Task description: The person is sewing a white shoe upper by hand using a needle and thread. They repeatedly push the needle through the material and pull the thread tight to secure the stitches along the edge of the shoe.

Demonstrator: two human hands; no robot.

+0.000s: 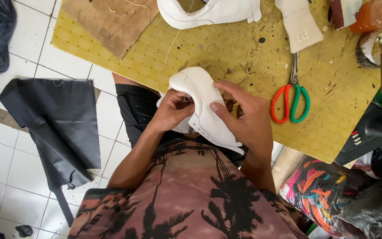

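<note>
Both my hands hold a white leather shoe upper (202,99) over my lap, at the near edge of a yellow work board (226,44). My left hand (173,110) grips its left side, fingers curled, pinching at a seam where a thin white thread (166,55) runs up across the board. My right hand (244,117) wraps the right side, thumb pressed on the front of the upper near a row of eyelets.
Red and green handled scissors (290,99) lie on the board right of my hands. Another white shoe upper (208,11) and a white tongue piece (299,24) lie at the far edge, beside a brown cardboard sheet (111,20). Black material (58,119) lies on the tiled floor, left.
</note>
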